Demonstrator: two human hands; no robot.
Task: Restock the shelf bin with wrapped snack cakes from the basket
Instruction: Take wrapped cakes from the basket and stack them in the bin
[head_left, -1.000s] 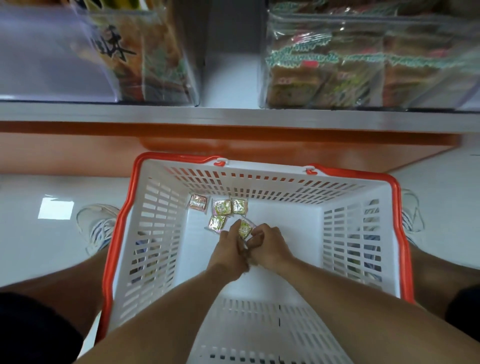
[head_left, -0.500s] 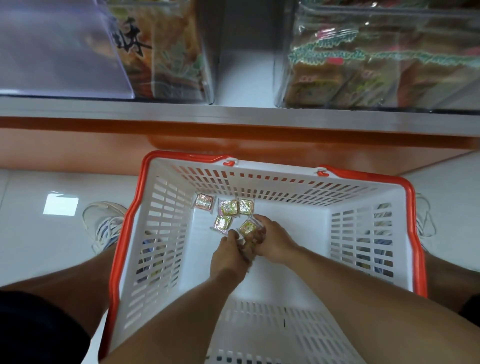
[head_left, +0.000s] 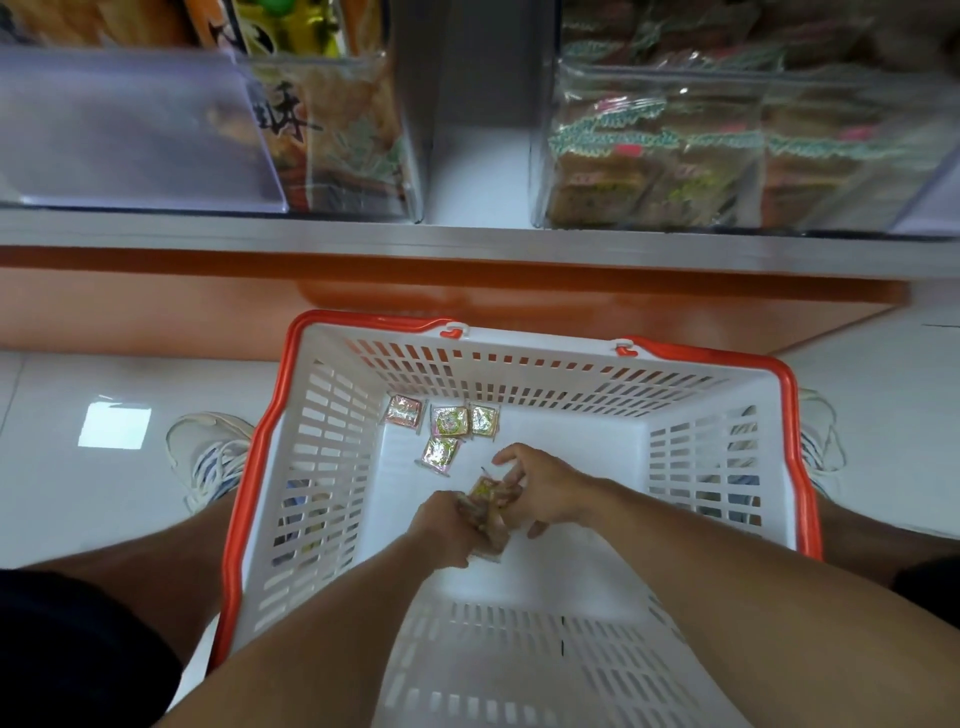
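The shelf (head_left: 467, 249) runs across the twelve o'clock side of the view, carrying two clear bins: the left bin (head_left: 332, 140) at eleven o'clock holds tall printed packets, and the shelf bin (head_left: 727, 150) at one o'clock is stacked with wrapped cakes. On the floor below stands the white basket (head_left: 270, 441) with its orange rim, set between the person's shoes and knees.

Inside the basket both hands meet near the middle of the floor panel. The left hand (head_left: 447, 530) has its fingers curled round a small bundle of wrapped snack cakes (head_left: 485, 506), which stands roughly on edge between the two hands. The right hand (head_left: 545, 493) touches the same bundle from the three o'clock side with its fingers loosely spread; motion blur hides whether it truly pinches a wrapper.

Four loose cakes lie flat at eleven o'clock from the hands: the nearest cake (head_left: 440, 453) just beyond the right fingertips, then a pair of cakes (head_left: 465, 421) touching side by side, and the far cake (head_left: 402, 410) by the far wall.

Judging by this, the right hand is the nearer and freer one to reach the nearest cake, whose long axis points toward one o'clock; the shelf bin lies well apart, up toward one o'clock
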